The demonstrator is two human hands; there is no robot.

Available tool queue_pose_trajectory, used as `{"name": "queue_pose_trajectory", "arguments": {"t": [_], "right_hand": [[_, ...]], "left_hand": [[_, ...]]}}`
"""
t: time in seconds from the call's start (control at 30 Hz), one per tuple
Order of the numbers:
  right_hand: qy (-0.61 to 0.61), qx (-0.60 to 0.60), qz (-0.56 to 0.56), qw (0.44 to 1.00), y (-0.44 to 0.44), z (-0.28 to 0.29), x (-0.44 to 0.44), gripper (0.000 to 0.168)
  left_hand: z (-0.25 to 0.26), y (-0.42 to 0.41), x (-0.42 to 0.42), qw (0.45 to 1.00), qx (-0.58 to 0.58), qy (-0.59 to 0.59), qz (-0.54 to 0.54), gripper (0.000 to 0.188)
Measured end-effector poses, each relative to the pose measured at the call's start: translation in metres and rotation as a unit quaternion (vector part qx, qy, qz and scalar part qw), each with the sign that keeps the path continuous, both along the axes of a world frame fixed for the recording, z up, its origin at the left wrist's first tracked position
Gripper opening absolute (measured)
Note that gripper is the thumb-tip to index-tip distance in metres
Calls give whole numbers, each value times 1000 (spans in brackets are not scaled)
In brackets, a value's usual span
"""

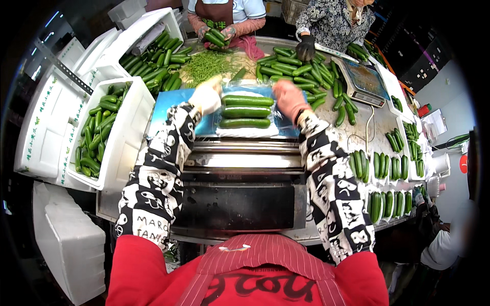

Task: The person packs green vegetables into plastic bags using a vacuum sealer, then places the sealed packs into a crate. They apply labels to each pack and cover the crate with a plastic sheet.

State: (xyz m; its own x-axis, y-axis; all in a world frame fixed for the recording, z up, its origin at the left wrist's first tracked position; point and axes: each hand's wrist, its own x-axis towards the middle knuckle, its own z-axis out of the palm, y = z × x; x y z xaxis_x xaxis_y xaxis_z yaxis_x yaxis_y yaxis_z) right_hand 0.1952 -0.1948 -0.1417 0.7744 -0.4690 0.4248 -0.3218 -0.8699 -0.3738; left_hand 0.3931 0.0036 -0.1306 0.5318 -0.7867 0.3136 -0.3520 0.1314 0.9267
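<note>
Three cucumbers (246,111) lie side by side on a white tray or pad (247,132), with clear plastic film (238,86) stretched over and around them. Beneath is the blue metal plate (164,111) of a wrapping machine with steel rollers (245,160). My left hand (208,95), in a whitish glove, is curled at the film's left far edge. My right hand (289,98), gloved in pink, is curled at the opposite side. Both hands are motion-blurred, and their fingertips are hard to make out.
Loose cucumbers (302,70) and green trimmings (206,65) lie beyond the plate. Foam boxes (134,145) of cucumbers stand at left. At right are a scale (360,82) and packed trays (379,164). Two people (229,23) work opposite; another person (440,244) is at lower right.
</note>
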Motion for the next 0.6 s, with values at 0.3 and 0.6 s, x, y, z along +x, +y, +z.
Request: {"name": "queue_pose_trajectory", "arguments": {"t": [0.3, 0.6], "right_hand": [[113, 94, -32, 989, 62, 22, -29, 26], [-138, 80, -109, 981, 49, -77, -13, 26]], "left_hand": [[-44, 25, -10, 978, 97, -158, 93, 25], [-42, 18, -35, 979, 5, -101, 176, 34]]}}
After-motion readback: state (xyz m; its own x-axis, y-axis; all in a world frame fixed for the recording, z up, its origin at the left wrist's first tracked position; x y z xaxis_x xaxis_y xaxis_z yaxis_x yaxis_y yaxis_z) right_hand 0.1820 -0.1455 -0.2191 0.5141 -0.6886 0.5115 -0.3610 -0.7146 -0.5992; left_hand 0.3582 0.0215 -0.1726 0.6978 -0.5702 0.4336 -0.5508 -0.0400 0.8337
